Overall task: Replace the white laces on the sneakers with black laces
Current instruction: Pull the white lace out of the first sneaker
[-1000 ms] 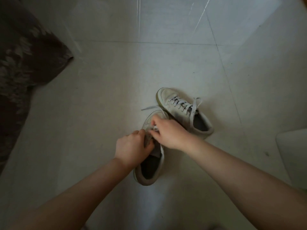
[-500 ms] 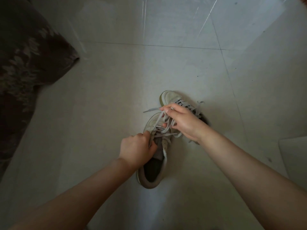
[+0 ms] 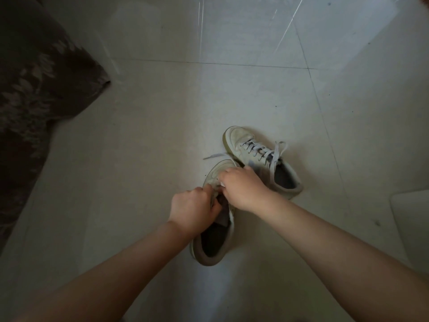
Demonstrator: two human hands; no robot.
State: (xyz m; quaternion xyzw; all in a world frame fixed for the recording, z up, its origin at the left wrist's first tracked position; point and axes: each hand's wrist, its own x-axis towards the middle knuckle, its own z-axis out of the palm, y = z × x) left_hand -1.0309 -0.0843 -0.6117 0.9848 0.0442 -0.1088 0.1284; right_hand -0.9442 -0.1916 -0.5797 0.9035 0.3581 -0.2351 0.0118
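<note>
A pale tiled floor (image 3: 151, 140) carries everything here, with a dark patterned rug (image 3: 34, 84) lying off to the left. Two sneakers sit on it, touching near the toes. The far sneaker (image 3: 260, 159) is fully laced in white, its loose ends draped over the side. The near sneaker (image 3: 214, 240) lies under both hands, heel toward the person.

The left hand (image 3: 192, 206) is curled at the eyelet area, seemingly bracing the upper and tongue. The right hand (image 3: 243, 188) is clenched around the white lace (image 3: 217, 156), whose free end trails on the floor past the toe. No black laces are in view.

This looks like the unlacing stage. To do it well, the left hand should pin the shoe firmly while the right draws the lace out one crossing at a time, pulling along the line of the eyelets rather than sideways, so it slides instead of binding.
</note>
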